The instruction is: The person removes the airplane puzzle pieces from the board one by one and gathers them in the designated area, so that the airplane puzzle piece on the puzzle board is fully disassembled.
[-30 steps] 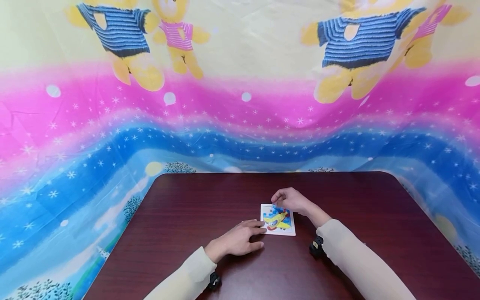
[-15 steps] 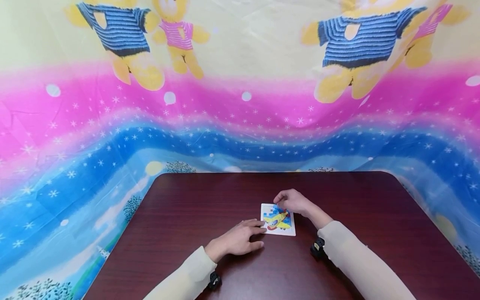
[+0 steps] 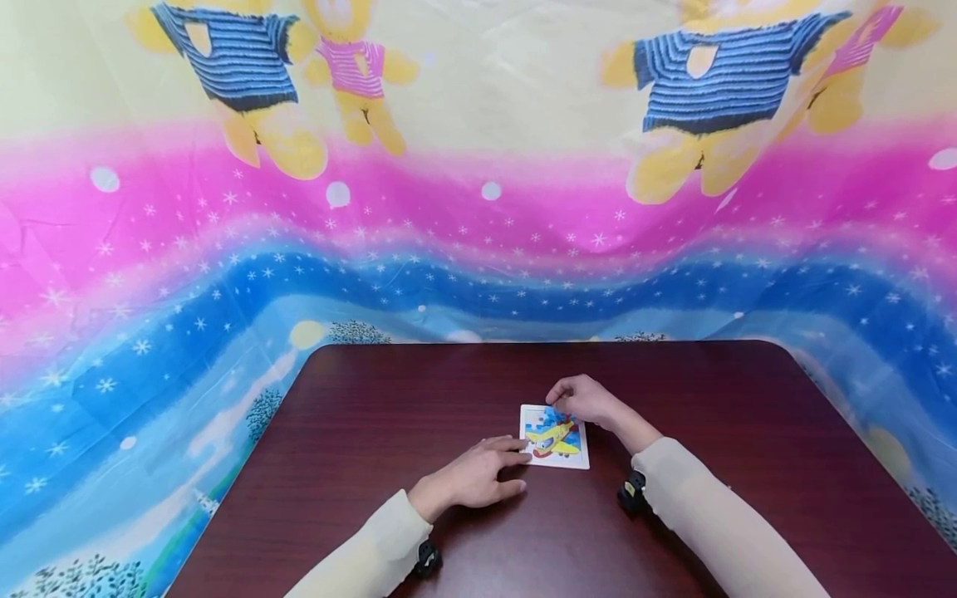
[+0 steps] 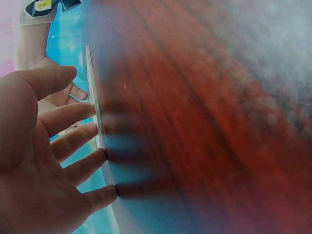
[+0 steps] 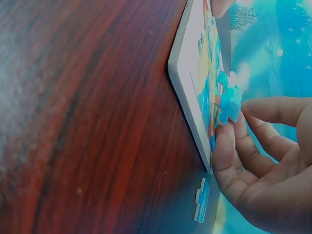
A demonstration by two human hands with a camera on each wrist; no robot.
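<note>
In the head view, a white-bordered airplane jigsaw puzzle (image 3: 553,444) lay flat on the wood-grain table (image 3: 374,407), between left hand (image 3: 478,475) and right hand (image 3: 586,400). In the left wrist view, the left hand's straight fingers were spread apart, some tips touching the puzzle's edge. In the right wrist view, the right hand pinched a blue jigsaw piece (image 5: 229,103) over the puzzle; a loose piece (image 5: 202,201) (also blue) lay just beside it on the table.
</note>
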